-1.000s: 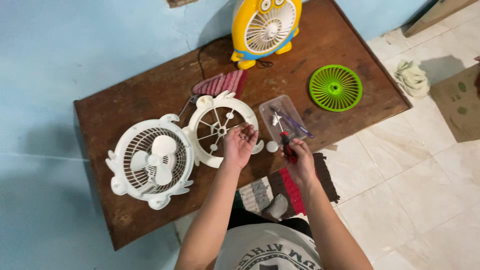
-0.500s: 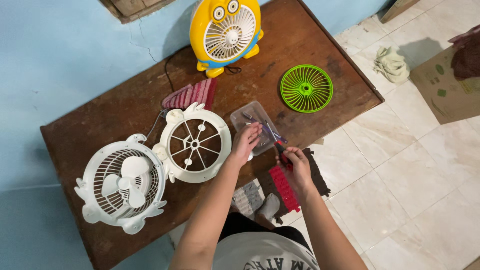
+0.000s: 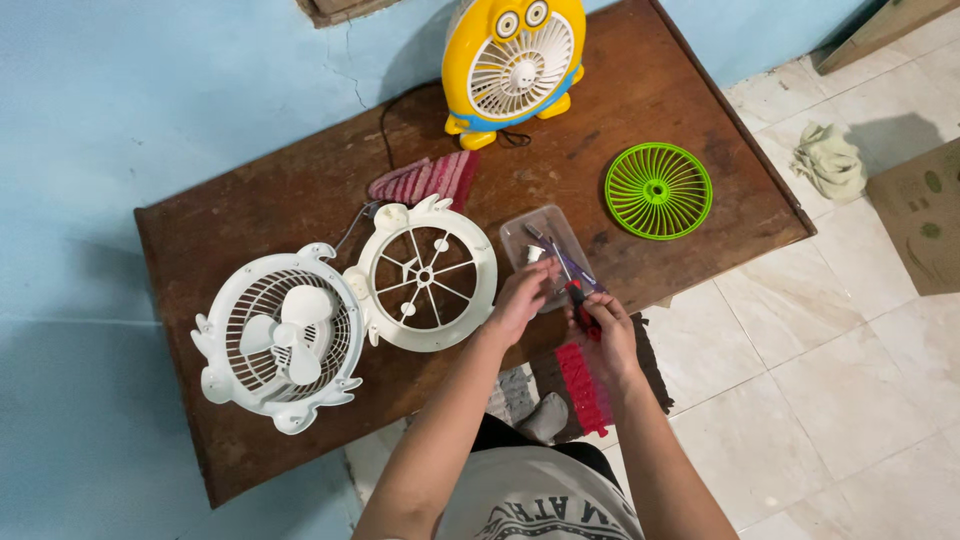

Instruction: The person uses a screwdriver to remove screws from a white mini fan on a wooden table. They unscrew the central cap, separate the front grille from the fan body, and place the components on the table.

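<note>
Far left on the brown wooden worktop [image 3: 250,215]: white fan housing w/ blades [image 3: 283,337], lying flat, rear grille visible behind the three blades. Just beside it to the right, touching or nearly so, a white front guard [image 3: 428,274] w/ thin spokes round a small hub, also flat. Behind the guard, a folded pink-red striped cloth [image 3: 427,178]. At the back edge by the blue wall, a yellow cartoon-shaped fan [image 3: 513,62] stands upright, dark cord trailing to its left.

Centre: left hand [image 3: 522,292] reaches over the near edge of a clear plastic tray [image 3: 541,228]; fingers curled together at the tray's near-left side, tips in or on it. Can't tell whether that grip pinches anything, the tips hide it. Tray holds small bits: a pale round part, a slim purple-handled tool; details too small to read.

Just right of that, right hand [image 3: 603,330] at the worktop's front edge, grip closed round a red-and-black screwdriver [image 3: 579,300], shaft end pointing up toward the tray, near the left hand's fingers but apart from them.

Further right, well apart from the hands, a round green fan grille [image 3: 658,190] lies flat on the worktop.

Below the worktop, a red-and-grey striped mat [image 3: 580,385] on the tiled floor, person's grey-socked foot [image 3: 548,415] by it. Far right on the floor: crumpled pale rag [image 3: 828,158], and brown cardboard [image 3: 920,215] at the frame edge.
</note>
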